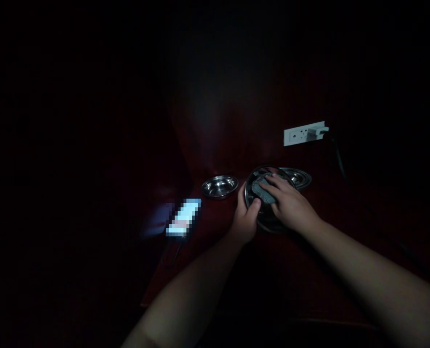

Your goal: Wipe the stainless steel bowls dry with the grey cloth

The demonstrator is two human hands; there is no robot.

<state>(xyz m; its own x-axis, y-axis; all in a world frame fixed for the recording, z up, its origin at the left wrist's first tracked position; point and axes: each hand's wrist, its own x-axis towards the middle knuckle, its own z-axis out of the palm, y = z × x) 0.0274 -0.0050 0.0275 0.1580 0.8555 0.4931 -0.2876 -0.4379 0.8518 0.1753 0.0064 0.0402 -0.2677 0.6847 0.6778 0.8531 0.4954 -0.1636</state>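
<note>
My left hand (247,215) grips the left rim of a round, shiny metal plate (269,220), thumb over its inner face. The plate is tilted up above the table. Against its inside, my right hand (291,200) presses a folded grey-green cloth (263,190) with stitched edges, fingers spread over it. Just behind the plate lies another metal dish (302,178), partly hidden by it and by my right hand. A small steel bowl (220,187) stands upright to the left of my left hand.
A lit phone (184,217), its screen blurred out, lies near the table's left edge with a thin cord below it. On the back wall a white socket panel (296,135) holds a plug (320,130) with a dark cable hanging down. The dark red table (207,251) is dimly lit.
</note>
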